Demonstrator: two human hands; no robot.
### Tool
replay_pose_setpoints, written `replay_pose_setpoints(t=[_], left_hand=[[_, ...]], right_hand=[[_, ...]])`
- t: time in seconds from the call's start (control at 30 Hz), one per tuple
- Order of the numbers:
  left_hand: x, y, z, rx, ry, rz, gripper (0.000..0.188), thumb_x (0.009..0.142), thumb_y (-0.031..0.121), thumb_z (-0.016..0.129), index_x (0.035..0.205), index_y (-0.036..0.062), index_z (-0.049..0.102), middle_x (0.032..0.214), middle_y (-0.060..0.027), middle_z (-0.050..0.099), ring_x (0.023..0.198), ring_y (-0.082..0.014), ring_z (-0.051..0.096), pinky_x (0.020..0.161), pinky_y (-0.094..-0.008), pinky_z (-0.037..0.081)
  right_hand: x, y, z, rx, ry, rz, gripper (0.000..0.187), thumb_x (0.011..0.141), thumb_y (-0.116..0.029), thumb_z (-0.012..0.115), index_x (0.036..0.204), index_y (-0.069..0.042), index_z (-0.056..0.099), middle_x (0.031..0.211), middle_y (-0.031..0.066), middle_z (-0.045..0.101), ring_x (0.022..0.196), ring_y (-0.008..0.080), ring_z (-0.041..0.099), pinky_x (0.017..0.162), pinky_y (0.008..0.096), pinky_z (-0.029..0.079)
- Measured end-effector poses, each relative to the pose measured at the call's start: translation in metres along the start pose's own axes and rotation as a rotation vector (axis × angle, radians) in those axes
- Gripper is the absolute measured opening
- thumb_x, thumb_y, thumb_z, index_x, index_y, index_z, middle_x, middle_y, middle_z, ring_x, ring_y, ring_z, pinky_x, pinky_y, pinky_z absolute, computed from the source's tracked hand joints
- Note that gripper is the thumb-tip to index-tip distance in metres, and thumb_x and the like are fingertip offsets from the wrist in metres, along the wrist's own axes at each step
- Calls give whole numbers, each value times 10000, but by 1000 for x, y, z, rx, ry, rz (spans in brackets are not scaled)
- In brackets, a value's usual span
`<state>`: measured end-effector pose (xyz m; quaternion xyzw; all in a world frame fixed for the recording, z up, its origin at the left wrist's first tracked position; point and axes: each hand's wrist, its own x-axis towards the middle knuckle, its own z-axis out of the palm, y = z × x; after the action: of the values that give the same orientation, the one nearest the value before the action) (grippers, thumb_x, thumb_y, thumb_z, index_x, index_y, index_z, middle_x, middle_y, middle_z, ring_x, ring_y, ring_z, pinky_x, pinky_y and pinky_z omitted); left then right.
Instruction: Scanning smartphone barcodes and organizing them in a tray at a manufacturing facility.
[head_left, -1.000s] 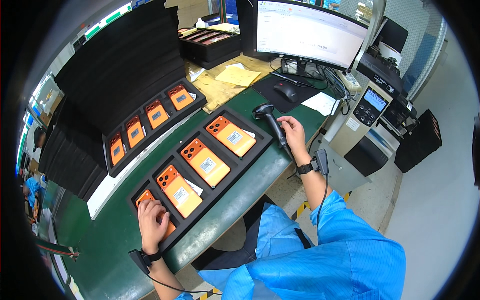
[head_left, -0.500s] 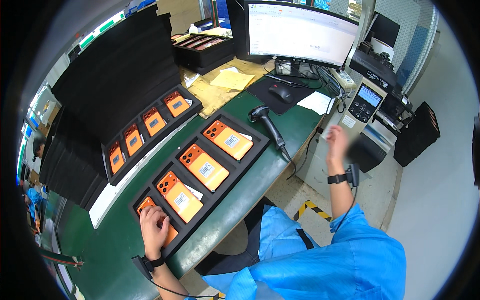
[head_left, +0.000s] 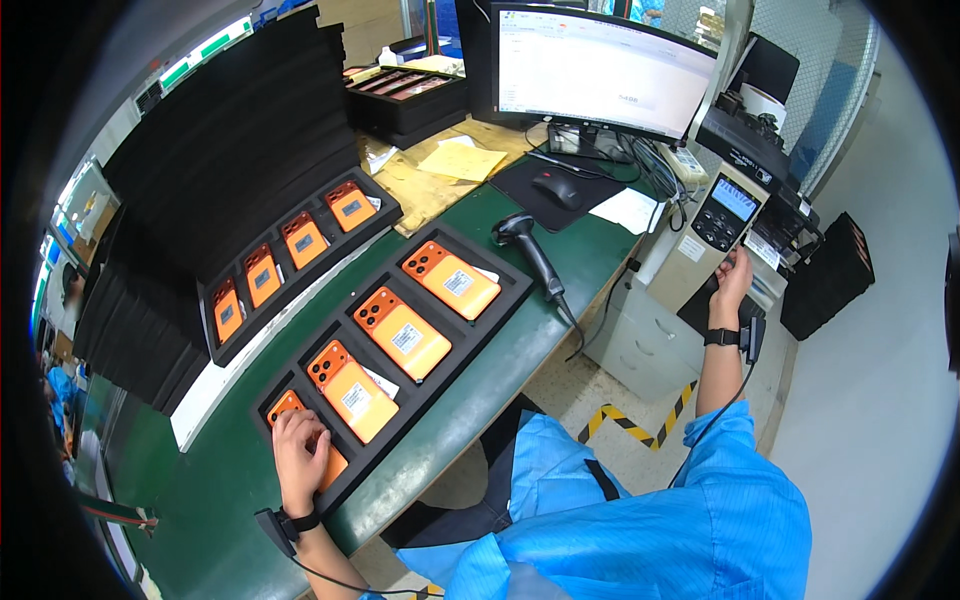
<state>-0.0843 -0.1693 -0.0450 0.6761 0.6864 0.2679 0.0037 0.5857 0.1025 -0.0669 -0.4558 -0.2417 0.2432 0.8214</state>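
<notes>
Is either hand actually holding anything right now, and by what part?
Nothing is gripped. The left hand rests flat on the nearest orange phone in the black tray. The right hand reaches the label printer, empty.

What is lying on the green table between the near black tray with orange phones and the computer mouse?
In the head view, a black handheld barcode scanner lies between the near tray and the mouse, its cable trailing over the green table edge.

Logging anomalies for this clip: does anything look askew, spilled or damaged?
Nothing stands out. Four orange phones sit squarely in the black foam tray; the left hand rests on the nearest, the right hand at the label printer.
</notes>
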Motion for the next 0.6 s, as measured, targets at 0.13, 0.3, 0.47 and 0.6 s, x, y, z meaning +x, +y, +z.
replay_pose_setpoints(t=[0.13, 0.3, 0.47, 0.6], left_hand=[[0, 0, -1, 0, -12, -18, 101, 714, 67, 686, 772, 13, 625, 990, -106, 643, 1057, -324, 532, 965, -441, 395], [0, 1, -1, -5, -7, -20, 92, 720, 64, 680, 774, 12, 626, 989, -106, 644, 1055, -323, 532, 965, -440, 396], [0, 0, 0, 0, -3, -5, 97, 724, 64, 681, 779, 9, 622, 992, -105, 643, 1055, -322, 533, 962, -436, 400], [0, 0, -1, 0, -3, -8, 99, 724, 60, 680, 782, 5, 622, 995, -109, 643, 1056, -327, 533, 964, -436, 401]], right_hand=[[7, 1, 1, -7, 13, -26, 207, 928, -264, 622, 919, -60, 588, 760, -28, 545, 589, 40, 462, 492, 189, 359], [16, 4, -8, -121, -4, -24, 167, 941, -243, 618, 945, -76, 629, 761, -45, 554, 616, 29, 463, 517, 188, 368], [14, 2, -9, -149, -8, -9, 175, 949, -241, 606, 948, -68, 639, 759, -47, 557, 610, 26, 460, 503, 190, 365], [13, 5, -10, -144, 9, -60, 210, 960, -232, 587, 951, -34, 656, 747, -32, 562, 583, 34, 454, 488, 193, 359]])
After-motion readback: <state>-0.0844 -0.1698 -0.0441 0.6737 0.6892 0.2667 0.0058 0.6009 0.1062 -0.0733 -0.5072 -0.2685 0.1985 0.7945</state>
